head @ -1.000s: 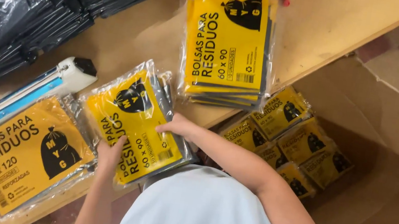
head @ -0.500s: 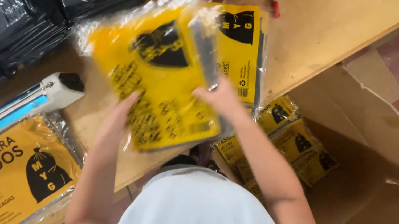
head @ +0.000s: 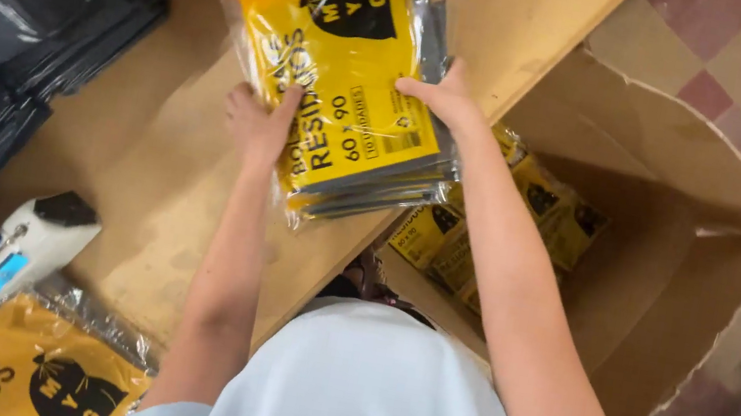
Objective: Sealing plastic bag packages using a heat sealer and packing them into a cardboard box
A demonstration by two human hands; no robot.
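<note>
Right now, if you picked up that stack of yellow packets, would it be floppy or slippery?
Probably floppy: the stack of yellow packets is thin and flat, and the left hand and right hand steady it from both sides. Likely slippery too, since the clear wrapping shines and the lower packets have fanned out at the table edge.

Two bare hands show, left hand and right hand. One stack of yellow packets lies on the tabletop, one more yellow packet nearer, several in one cardboard box, and one white sealer.
</note>
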